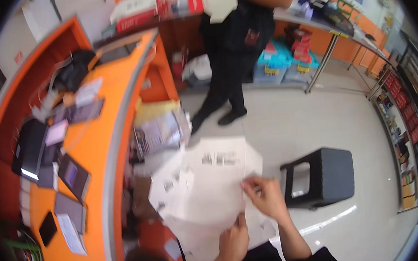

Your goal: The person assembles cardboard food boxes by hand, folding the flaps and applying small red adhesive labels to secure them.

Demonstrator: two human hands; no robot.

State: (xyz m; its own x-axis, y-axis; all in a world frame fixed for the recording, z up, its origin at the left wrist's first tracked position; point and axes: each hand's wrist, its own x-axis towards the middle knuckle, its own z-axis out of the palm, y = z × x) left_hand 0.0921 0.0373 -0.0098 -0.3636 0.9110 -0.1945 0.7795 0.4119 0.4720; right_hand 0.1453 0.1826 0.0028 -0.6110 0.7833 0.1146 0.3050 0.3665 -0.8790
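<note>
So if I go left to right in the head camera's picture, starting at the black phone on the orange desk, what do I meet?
Black phone → folded white paper → flat white cardboard → dark grey stool → red boxes on the shelves.

Left of me runs an orange desk [95, 149]; near right, a dark stool [339, 174] on a pale, glossy floor [335, 115] streaked with light [329, 220]. Far off, a metal-legged table [321, 62]; far right, shelves [400, 130].

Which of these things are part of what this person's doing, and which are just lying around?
In use:
- white cardboard sheet
- left hand and right hand, both at the sheet

Apparently just around:
- black stool
- blue-lidded bins
- white paper on the orange counter
</note>
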